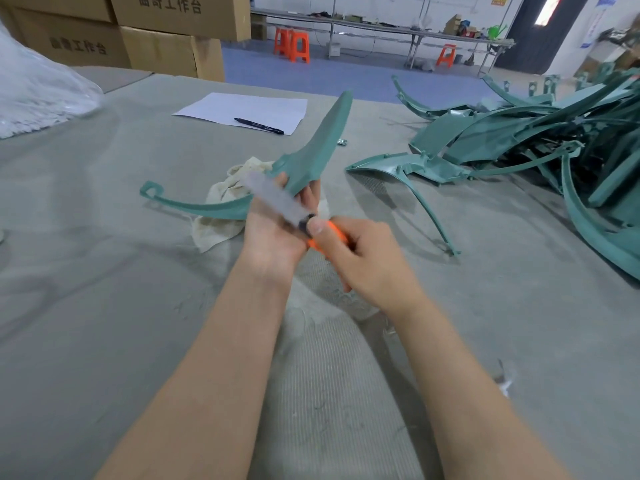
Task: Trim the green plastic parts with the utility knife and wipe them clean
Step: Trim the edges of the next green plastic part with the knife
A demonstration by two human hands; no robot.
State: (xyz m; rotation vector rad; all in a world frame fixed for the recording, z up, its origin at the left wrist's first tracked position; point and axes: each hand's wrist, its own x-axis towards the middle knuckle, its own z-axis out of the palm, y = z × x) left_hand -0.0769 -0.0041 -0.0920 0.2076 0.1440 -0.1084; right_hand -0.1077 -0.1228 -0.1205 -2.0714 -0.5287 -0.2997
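Note:
My left hand (277, 233) grips a curved green plastic part (311, 157) at its wide middle and holds it above the table. One end of the part points up and away; its thin hooked arm sweeps left. My right hand (360, 258) grips the orange handle of a utility knife (332, 233), thumb on the slider. The long blade, blurred, lies across my left fingers against the part's lower edge. A crumpled off-white rag (221, 223) lies on the table just behind my left hand.
A heap of several green plastic parts (540, 140) fills the right side of the grey felt-covered table (104, 271). A sheet of paper (242, 109) with a black pen (259, 126) lies farther back. Cardboard boxes (156, 46) and a plastic bag (38, 95) stand at the back left.

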